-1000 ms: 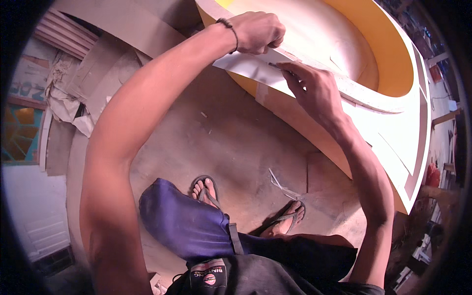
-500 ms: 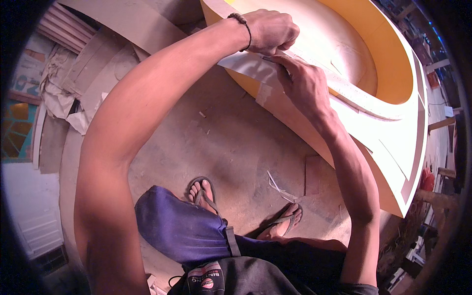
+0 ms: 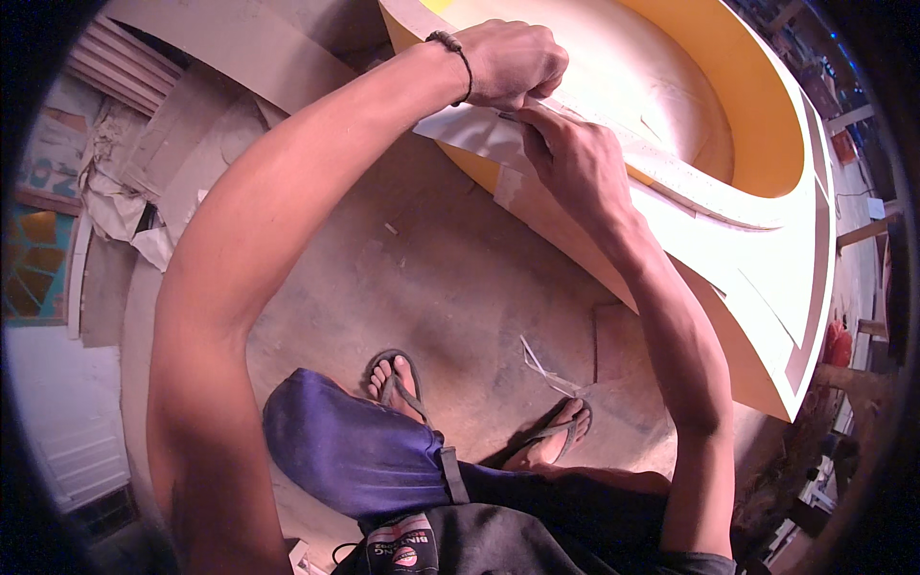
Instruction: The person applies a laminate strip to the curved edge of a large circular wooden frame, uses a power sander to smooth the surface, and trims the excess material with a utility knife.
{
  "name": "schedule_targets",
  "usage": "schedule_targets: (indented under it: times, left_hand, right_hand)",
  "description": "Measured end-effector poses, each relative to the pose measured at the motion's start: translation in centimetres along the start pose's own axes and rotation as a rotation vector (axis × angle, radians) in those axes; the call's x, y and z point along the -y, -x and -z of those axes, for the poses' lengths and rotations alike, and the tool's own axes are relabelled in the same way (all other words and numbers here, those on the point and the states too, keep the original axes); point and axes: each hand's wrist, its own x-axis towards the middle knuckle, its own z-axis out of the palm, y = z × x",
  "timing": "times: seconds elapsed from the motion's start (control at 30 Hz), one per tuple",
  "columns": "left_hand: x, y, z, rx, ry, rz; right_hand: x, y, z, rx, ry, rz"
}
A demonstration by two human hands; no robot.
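Note:
A large curved form [image 3: 767, 278] with a pale, brightly lit top and a yellow inner wall [image 3: 767, 105] stands at the upper right. My left hand [image 3: 513, 62] is a closed fist over its near rim at the upper left, and whatever it grips is hidden under the fingers. Right beside it, my right hand [image 3: 580, 158] is closed, thumb and forefinger pinched at a small thin thing too little shown to name. A glossy white sheet [image 3: 470, 129] hangs over the rim just below both hands. A long pale curved strip [image 3: 709, 196] runs along the top, right of my right hand.
Thin white offcuts [image 3: 546, 369] lie on the concrete floor [image 3: 383, 278] near my sandalled feet. Boards [image 3: 192, 120] and crumpled paper [image 3: 115, 196] are piled at the left. A flat panel [image 3: 240, 43] stretches across the upper left. Clutter fills the right edge.
Both hands have shifted slightly left, staying close together with their fingers closed. The whole view has moved a little too, so the curved form sits slightly further left.

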Motion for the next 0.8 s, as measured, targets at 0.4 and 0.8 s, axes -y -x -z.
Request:
schedule_targets:
  times: [0.4, 0.8]
  left_hand:
    - [0.2, 0.4, -0.4, 0.016, -0.021, 0.017]
    - [0.4, 1.6, -2.1, -0.084, 0.096, 0.016]
  right_hand:
    - [-0.6, 2.1, 2.8, 0.026, -0.041, -0.113]
    - [-0.8, 1.9, 2.3, 0.0, -0.051, -0.075]
